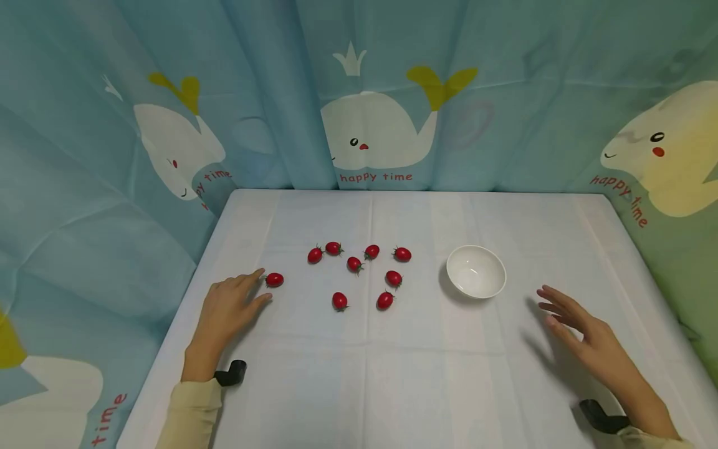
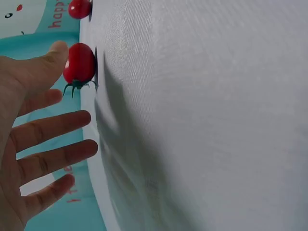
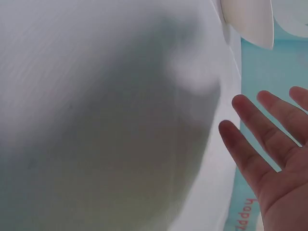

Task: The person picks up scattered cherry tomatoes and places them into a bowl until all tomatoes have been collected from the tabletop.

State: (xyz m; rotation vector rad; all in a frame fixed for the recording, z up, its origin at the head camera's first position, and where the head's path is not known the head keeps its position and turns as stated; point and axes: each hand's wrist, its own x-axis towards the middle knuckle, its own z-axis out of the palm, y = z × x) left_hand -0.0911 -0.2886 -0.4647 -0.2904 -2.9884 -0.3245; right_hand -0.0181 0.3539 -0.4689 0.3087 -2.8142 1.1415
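Note:
My left hand (image 1: 227, 308) is at the left of the table, fingers spread, beside the leftmost cherry tomato (image 1: 274, 280). In the left wrist view that red tomato (image 2: 80, 63), with its green stem, shows close by the thumb, and nothing is gripped. Over the right side of the table, my right hand (image 1: 589, 343) hovers with relaxed, parted fingers and holds nothing. Nearest to it is a white bowl (image 1: 476, 272), whose inside shows no contents. Part of the bowl (image 3: 250, 21) appears at the top of the right wrist view.
Several more cherry tomatoes (image 1: 354, 265) lie scattered across the middle of the white-covered table (image 1: 426, 386), left of the bowl. A blue curtain (image 1: 269, 93) with whale prints hangs along the back and left edges; green cloth (image 1: 673, 274) hangs at the right.

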